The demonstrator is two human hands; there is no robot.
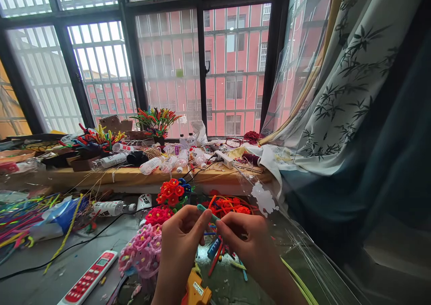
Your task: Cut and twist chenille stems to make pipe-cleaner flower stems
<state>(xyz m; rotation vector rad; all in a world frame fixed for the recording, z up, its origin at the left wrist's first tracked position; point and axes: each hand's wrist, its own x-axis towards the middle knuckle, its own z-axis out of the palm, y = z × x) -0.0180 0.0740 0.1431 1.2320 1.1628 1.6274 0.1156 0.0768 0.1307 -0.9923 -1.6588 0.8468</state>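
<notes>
My left hand [184, 233] and my right hand [245, 235] are raised close together over the table. Between their fingertips runs a short teal pipe cleaner [201, 207], pinched by both hands. Its left end pokes up past my left thumb; part of it is hidden by the fingers. Just behind the hands lies a heap of red and orange pipe cleaners [232, 205]. Under them sits a yellow glue gun [196, 288] with a blue nozzle part [213, 248], among loose coloured pipe cleaner pieces [217, 262]. Pink pipe cleaner flowers [143, 253] stand left of my left hand.
A white remote with red buttons [89, 278] lies at front left, near a black cable [97, 236]. Red flowers [171, 193] stand behind. Plastic bottles [151, 165] and a power strip [223, 159] crowd the windowsill. Bundled pipe cleaners [20, 224] lie far left; a curtain [350, 94] hangs right.
</notes>
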